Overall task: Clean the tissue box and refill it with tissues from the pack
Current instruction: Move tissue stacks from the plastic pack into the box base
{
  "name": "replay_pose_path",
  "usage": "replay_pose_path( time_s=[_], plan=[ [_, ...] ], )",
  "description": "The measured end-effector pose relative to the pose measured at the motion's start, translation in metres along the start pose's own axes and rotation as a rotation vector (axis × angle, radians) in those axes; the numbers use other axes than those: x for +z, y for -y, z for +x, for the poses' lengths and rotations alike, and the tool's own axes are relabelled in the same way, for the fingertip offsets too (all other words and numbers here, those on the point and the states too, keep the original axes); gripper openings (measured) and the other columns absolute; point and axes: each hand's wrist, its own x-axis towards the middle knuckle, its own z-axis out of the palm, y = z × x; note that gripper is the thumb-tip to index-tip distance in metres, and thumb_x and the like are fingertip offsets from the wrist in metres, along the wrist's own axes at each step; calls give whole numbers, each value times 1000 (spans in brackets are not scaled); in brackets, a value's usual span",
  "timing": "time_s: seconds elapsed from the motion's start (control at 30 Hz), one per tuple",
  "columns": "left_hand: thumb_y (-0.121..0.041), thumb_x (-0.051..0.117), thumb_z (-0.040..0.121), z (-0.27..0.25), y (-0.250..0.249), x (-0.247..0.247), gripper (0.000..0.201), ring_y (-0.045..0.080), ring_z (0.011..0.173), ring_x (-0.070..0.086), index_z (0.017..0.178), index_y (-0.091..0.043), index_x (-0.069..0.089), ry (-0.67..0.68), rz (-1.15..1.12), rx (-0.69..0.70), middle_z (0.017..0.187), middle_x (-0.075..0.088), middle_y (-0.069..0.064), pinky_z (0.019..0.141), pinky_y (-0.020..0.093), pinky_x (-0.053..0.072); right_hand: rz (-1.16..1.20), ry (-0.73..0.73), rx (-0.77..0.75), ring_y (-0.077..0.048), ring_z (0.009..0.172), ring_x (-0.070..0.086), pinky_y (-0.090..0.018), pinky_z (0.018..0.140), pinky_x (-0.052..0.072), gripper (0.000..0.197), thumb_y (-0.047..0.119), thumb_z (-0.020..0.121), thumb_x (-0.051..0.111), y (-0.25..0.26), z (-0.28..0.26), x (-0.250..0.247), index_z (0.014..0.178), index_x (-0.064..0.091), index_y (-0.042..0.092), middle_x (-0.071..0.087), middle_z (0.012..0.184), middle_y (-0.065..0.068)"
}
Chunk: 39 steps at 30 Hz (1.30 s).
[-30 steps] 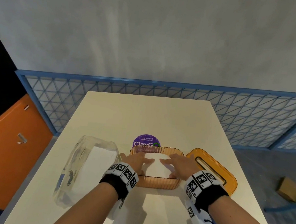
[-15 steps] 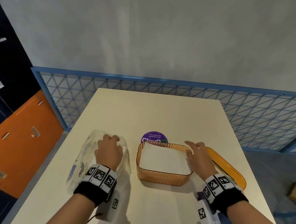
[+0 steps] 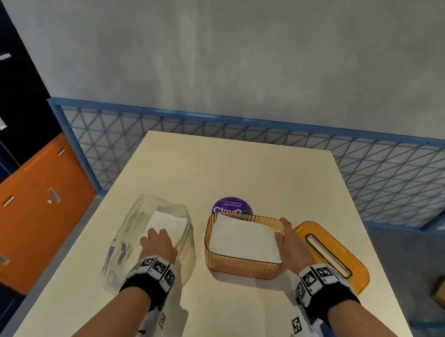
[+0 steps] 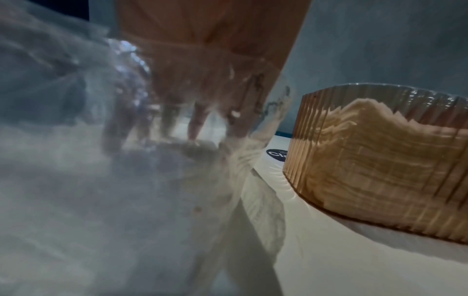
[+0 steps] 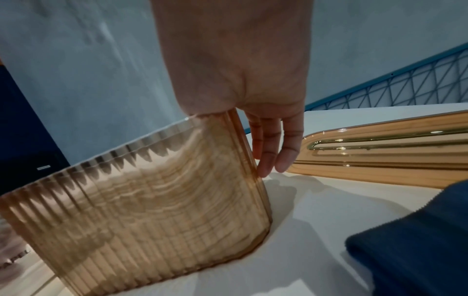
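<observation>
On cream table (image 3: 237,170), right hand (image 3: 294,247) clasps right wall of amber ribbed plastic tissue box (image 3: 241,265), white tissues (image 3: 244,239) inside; left hand (image 3: 158,246) in clear plastic tissue pack (image 3: 139,214), grasp unclear; probably best to brace box and lift sheets flat.

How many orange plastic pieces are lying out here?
2. The ribbed tissue box stands in the middle, with white tissues inside. Its slotted lid lies flat just to its right. None looks hidden.

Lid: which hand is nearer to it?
Right. The right hand holds the box's right wall, just beside the lid; the left hand is at the pack, on the box's far side.
</observation>
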Motion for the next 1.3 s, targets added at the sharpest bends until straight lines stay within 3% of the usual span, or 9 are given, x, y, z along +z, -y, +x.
replay_pose_path(
  time_s=[0.27, 0.5, 0.77, 1.0, 1.13, 1.2, 1.3],
  plan=[
    [-29, 51, 92, -1, -4, 4, 35, 27, 118, 45, 121, -10, 43, 1, 48, -9, 127, 41, 10, 91, 33, 46, -13, 3, -1, -32, 116, 52, -41, 96, 45, 49, 33, 102, 25, -1, 1, 1, 148, 11, 23, 49, 133, -17],
    [-20, 41, 96, 5, -8, 2, 26, 29, 119, 48, 121, -10, 44, 9, 67, -20, 129, 45, 11, 98, 34, 42, -5, 6, 10, -31, 115, 53, -39, 93, 45, 48, 31, 102, 25, 0, 1, 1, 148, 11, 23, 50, 131, -17],
    [-25, 37, 99, 8, -7, -5, 27, 25, 110, 57, 120, -10, 44, -32, 61, -1, 125, 51, 10, 89, 31, 45, -20, 4, 9, -30, 109, 56, -41, 91, 48, 48, 33, 102, 25, -1, 2, 2, 147, 11, 24, 52, 127, -15],
    [-15, 43, 96, 4, -6, -12, 29, 26, 116, 53, 124, -10, 41, -10, 91, 11, 128, 47, 11, 95, 31, 44, -39, 0, 7, -29, 110, 56, -43, 92, 48, 49, 34, 101, 26, -2, 3, 2, 147, 10, 26, 51, 129, -14],
    [-10, 42, 95, -1, -1, -23, 28, 28, 122, 48, 123, -8, 46, -7, 83, 5, 131, 45, 11, 99, 35, 42, -40, 2, -1, -30, 111, 55, -42, 92, 48, 49, 34, 101, 27, -2, 4, 2, 147, 11, 25, 51, 128, -15],
    [-9, 40, 96, -7, 3, -35, 27, 27, 118, 51, 120, -8, 52, -85, 52, 32, 127, 48, 11, 93, 37, 45, -35, 23, -8, -29, 110, 55, -42, 92, 48, 50, 35, 101, 27, -4, 6, 1, 147, 11, 23, 52, 127, -16],
    [-8, 48, 92, -23, 5, -55, 19, 32, 100, 56, 104, -5, 63, -359, -55, 130, 111, 54, 14, 68, 39, 48, -48, 94, 8, -32, 121, 48, -42, 99, 44, 55, 40, 100, 29, -1, 5, -5, 148, 10, 21, 42, 136, -17]
  ],
)
